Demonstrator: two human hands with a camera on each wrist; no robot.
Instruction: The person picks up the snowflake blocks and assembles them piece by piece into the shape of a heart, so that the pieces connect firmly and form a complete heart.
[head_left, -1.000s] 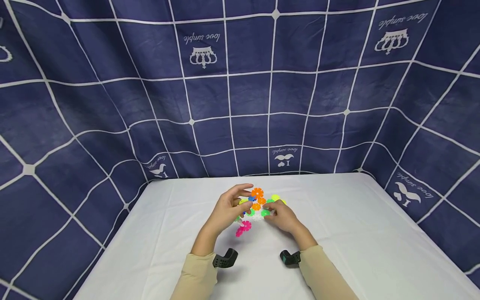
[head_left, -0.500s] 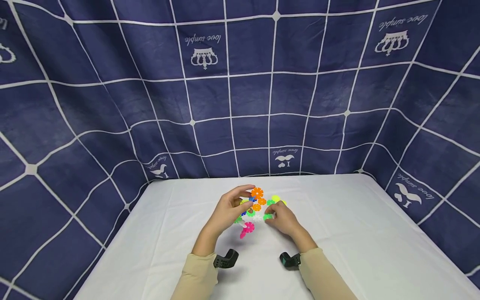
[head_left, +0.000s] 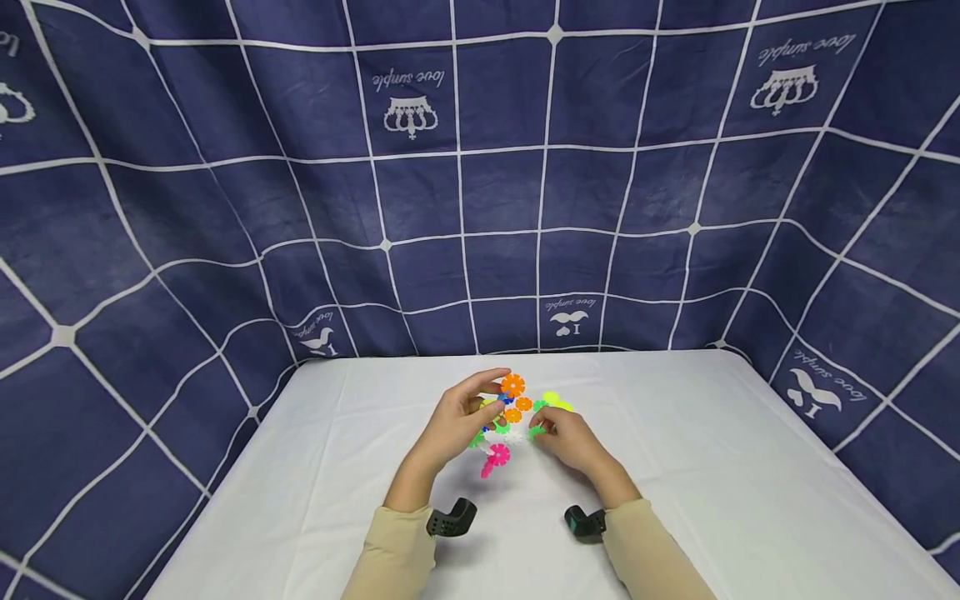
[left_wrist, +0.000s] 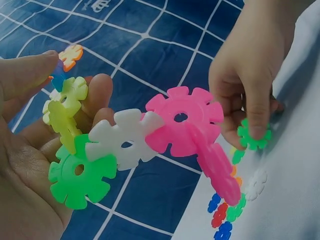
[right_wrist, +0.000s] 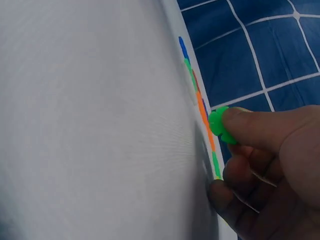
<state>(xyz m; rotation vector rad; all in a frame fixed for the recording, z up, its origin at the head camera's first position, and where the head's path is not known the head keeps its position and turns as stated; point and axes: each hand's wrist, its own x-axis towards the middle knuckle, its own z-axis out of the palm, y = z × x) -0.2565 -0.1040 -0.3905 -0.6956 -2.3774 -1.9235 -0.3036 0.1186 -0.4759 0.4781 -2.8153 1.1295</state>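
Observation:
My left hand [head_left: 452,421] holds a chain of notched plastic snowflake discs between thumb and fingers, above the table. In the left wrist view the chain runs from an orange disc [left_wrist: 71,55] past the thumb, through yellow, green [left_wrist: 65,172] and white discs [left_wrist: 107,137], to two pink discs [left_wrist: 165,115] at the free end. The pink end hangs out toward the other hand. My right hand [head_left: 567,435] pinches a single green disc [right_wrist: 217,125] between thumb and index finger, apart from the chain. Its remaining fingers are curled beneath.
Loose discs lie on the white-covered table [head_left: 750,483] beyond and between the hands, among them orange [head_left: 523,404], yellow [head_left: 551,397], white [left_wrist: 257,185] and red [left_wrist: 219,216] ones. A dark blue curtain with a white grid [head_left: 495,192] closes off the back and sides.
My right hand has drawn slightly back from the loose discs with the green disc pinched. The left hand has hardly moved; the pink end of its chain has shifted a little to the right.

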